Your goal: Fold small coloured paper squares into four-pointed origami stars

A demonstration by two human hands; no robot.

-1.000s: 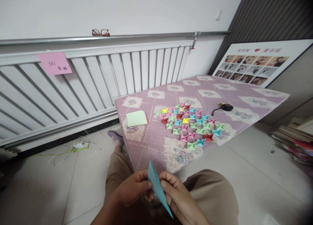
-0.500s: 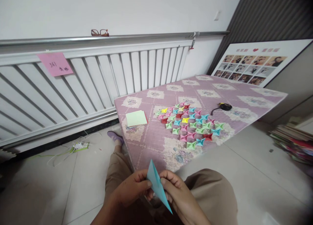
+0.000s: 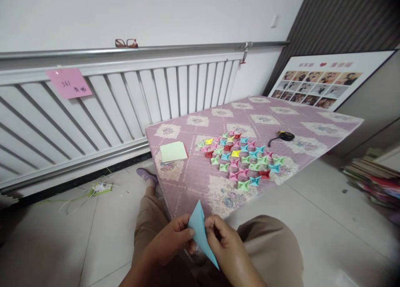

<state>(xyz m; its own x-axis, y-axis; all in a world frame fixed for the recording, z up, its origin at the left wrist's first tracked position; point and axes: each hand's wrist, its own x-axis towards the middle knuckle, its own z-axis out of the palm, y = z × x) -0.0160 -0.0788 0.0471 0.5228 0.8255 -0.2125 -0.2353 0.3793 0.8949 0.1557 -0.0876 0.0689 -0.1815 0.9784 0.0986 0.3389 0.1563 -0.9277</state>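
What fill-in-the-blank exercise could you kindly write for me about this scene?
The folded paper between the left hand and the right hand is light ____.
The pink note bears the handwritten number ____.
The top sheet of the paper stack is pale ____.
The small heart on the photo board is ____.

Missing words: blue; 361; green; red.
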